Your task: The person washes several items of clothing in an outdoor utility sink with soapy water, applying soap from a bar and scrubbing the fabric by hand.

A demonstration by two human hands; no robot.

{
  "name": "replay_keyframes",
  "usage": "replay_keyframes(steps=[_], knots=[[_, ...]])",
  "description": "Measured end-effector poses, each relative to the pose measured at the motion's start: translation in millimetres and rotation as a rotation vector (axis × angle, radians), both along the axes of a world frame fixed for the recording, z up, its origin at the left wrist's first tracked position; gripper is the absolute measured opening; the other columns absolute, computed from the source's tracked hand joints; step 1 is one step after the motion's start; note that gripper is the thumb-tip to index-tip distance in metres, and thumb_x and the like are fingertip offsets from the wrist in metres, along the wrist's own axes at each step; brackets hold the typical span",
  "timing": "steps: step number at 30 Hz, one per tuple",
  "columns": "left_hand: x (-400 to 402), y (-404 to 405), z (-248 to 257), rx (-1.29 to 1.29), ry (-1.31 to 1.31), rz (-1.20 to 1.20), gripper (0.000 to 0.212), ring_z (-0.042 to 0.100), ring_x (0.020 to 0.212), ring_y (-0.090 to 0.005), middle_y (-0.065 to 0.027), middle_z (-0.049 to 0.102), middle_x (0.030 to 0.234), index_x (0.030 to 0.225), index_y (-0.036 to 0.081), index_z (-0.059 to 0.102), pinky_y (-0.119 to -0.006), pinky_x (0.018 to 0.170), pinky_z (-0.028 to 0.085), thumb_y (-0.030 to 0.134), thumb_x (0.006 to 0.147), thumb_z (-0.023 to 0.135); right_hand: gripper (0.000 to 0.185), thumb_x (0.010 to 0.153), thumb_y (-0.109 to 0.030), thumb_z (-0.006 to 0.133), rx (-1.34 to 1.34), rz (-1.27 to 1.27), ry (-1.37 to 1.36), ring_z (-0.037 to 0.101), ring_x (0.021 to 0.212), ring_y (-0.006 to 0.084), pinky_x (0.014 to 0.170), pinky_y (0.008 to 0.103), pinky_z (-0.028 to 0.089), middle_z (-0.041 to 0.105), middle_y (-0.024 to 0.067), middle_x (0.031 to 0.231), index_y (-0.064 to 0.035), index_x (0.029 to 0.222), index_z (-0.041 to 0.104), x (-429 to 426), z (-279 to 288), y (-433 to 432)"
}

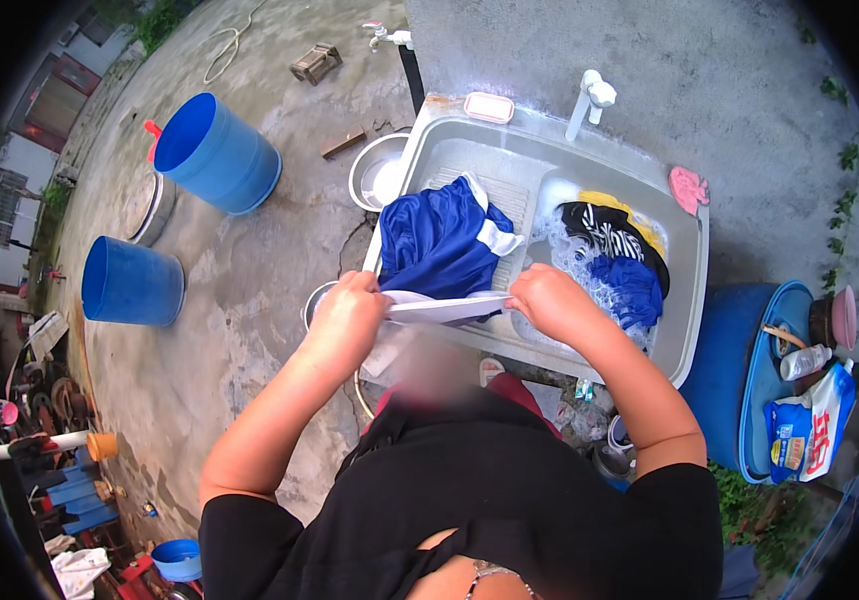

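Observation:
Between my hands the white edge (444, 308) of a blue and white garment is stretched. My left hand (349, 315) grips one end at the sink's near left rim, and my right hand (551, 301) pinches the other end over the divider. The garment's blue cloth (440, 240) lies on the ribbed washboard part of the grey laundry sink (688, 300). In the right basin, a black garment with white print (609, 236), a yellow cloth (624, 214) and a blue cloth (628, 289) lie in soapy water.
A soap dish (488, 107), a white faucet (590, 101) and a pink cloth (689, 190) are along the sink's far side. A blue barrel (726, 375) bearing a detergent bag (810, 427) stands at right. Two blue buckets (219, 154) and a metal basin (377, 172) stand on the concrete at left.

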State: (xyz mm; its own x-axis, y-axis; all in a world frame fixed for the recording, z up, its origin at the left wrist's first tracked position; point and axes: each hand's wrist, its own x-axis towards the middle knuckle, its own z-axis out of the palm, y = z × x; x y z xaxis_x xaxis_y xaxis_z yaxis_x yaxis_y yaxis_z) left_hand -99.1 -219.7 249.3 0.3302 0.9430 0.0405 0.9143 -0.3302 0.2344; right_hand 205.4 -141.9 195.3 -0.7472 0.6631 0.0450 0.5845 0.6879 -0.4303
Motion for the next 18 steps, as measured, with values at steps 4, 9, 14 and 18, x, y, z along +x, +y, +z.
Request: replay_keyframes(steps=[4, 9, 14, 18], knots=[[-1, -4, -3, 0.036, -0.074, 0.106, 0.024, 0.063, 0.093, -0.0312, -0.0127, 0.063, 0.091, 0.094, 0.004, 0.075, -0.039, 0.08, 0.053, -0.003, 0.075, 0.063, 0.018, 0.085, -0.023, 0.068, -0.121, 0.081, 0.081, 0.063, 0.088, 0.0317, 0.077, 0.043, 0.051, 0.067, 0.0102, 0.08, -0.0062, 0.08, 0.068, 6, -4, -2], [3, 1, 18, 0.256, -0.114, 0.139, 0.036, 0.062, 0.092, -0.0307, -0.0116, 0.063, 0.092, 0.096, 0.005, 0.075, -0.039, 0.079, 0.053, -0.01, 0.067, 0.061, 0.014, 0.086, -0.021, 0.062, -0.234, 0.244, -0.116, 0.065, 0.084, 0.032, 0.074, 0.0434, 0.051, 0.067, 0.0099, 0.081, -0.012, 0.095, 0.068, -4, -4, -20], [6, -7, 39, 0.068, -0.008, -0.061, 0.029, 0.055, 0.098, -0.0266, -0.0072, 0.059, 0.099, 0.095, 0.006, 0.075, -0.036, 0.085, 0.05, -0.002, 0.071, 0.062, 0.02, 0.086, -0.025, 0.063, 0.025, 0.053, -0.339, 0.068, 0.082, 0.0304, 0.07, 0.0451, 0.052, 0.066, 0.0102, 0.097, -0.0169, 0.104, 0.065, 2, -48, -16], [-1, -19, 29, 0.049, 0.129, -0.096, 0.025, 0.055, 0.09, -0.0268, -0.0075, 0.06, 0.093, 0.09, 0.008, 0.075, -0.036, 0.083, 0.048, -0.001, 0.069, 0.065, 0.031, 0.086, -0.033, 0.065, 0.041, -0.162, -0.459, 0.069, 0.083, 0.031, 0.069, 0.0461, 0.052, 0.064, 0.0136, 0.097, -0.0129, 0.11, 0.063, -3, -37, -6]])
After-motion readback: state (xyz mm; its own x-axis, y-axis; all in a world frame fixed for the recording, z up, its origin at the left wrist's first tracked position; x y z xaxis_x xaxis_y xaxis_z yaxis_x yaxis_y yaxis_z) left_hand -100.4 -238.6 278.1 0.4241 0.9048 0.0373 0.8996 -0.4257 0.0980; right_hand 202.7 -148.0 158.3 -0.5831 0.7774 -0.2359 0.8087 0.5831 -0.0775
